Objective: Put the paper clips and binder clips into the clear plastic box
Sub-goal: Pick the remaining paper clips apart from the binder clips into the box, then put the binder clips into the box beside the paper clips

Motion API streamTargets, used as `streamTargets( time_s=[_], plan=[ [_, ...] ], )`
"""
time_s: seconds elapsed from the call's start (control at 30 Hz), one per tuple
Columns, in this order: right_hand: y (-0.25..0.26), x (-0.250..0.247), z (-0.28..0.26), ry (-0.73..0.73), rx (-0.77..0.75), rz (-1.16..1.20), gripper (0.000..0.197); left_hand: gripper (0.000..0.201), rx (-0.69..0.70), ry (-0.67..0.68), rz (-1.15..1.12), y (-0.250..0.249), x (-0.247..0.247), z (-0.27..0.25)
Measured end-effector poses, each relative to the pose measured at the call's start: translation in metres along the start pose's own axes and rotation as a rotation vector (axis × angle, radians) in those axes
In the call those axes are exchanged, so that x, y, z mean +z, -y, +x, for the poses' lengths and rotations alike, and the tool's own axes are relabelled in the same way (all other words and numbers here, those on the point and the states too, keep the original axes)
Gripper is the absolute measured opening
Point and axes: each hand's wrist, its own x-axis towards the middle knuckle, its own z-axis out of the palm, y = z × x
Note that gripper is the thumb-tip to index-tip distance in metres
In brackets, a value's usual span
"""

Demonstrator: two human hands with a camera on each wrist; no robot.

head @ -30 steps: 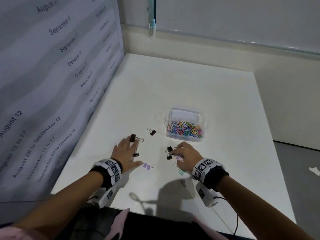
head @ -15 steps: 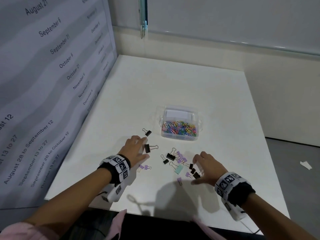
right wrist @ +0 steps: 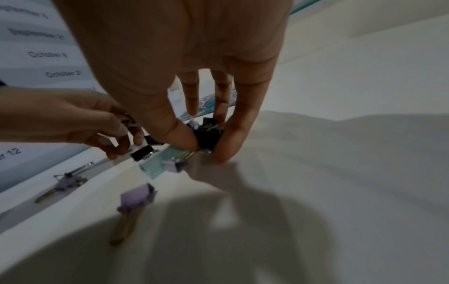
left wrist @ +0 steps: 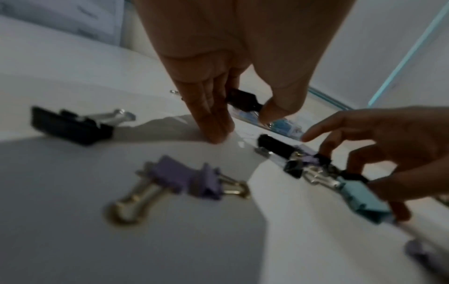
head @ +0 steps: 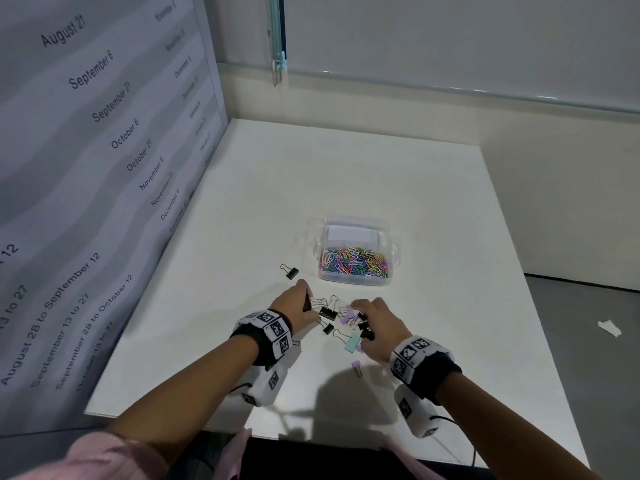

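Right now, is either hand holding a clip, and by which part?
The left hand pinches a black binder clip by its body. The right hand pinches black binder clips by their bodies, between thumb and fingers.

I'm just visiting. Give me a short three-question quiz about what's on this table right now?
1. True or false: the clear plastic box already holds colourful paper clips.
2. Which colour is the largest binder clip near the right hand? A) mint green B) red C) yellow
3. Fill in: the left hand pinches a ____ binder clip.

Key: 1 true; 2 A, the mint binder clip; 3 black.
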Motion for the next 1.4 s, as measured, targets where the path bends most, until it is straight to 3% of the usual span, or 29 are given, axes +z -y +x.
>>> streamTargets(
  time_s=[0.23, 0.4, 0.47, 0.57, 0.73, 0.93, 1.1, 1.2, 1.3, 1.4],
  plan=[
    [0.02, 0.004, 0.018, 0.043, 0.022, -0.067, 0.063, 0.023, -0.054, -0.02, -0.145, -0.001, 0.008, 0.004],
    [0.008, 0.001, 0.009, -0.049, 0.06, 0.026, 0.038, 0.022, -0.117, -0.069, -0.125, -0.006, 0.011, 0.007],
    [0.005, 0.003, 0.003, -0.041, 0.002, 0.005, 0.034, 0.04, -0.12, -0.081, -0.022, -0.005, 0.01, 0.009],
    [0.003, 0.012, -0.003, 0.038, -0.075, -0.058, 0.044, 0.054, -0.12, -0.081, 0.099, -0.006, 0.007, 0.014],
    [0.004, 0.019, 0.001, 0.054, -0.082, -0.021, 0.042, 0.036, -0.102, -0.033, 0.148, -0.005, 0.002, 0.024],
    [0.007, -0.009, 0.005, 0.066, -0.057, 0.021, 0.029, 0.029, -0.084, 0.026, 0.111, 0.0, -0.005, 0.027],
    [0.014, -0.059, 0.016, -0.009, -0.087, 0.132, 0.033, 0.03, -0.034, 0.007, -0.072, 0.011, -0.019, 0.027],
    [0.024, -0.094, 0.036, -0.144, -0.081, 0.208, 0.034, 0.026, 0.005, -0.039, -0.128, 0.014, -0.031, 0.028],
    [0.028, -0.121, 0.066, -0.301, -0.016, 0.215, 0.034, 0.024, 0.06, -0.084, -0.148, 0.0, -0.049, 0.032],
    [0.025, -0.13, 0.1, -0.368, 0.089, 0.211, 0.034, 0.025, 0.107, -0.113, -0.202, -0.024, -0.071, 0.044]
  ],
)
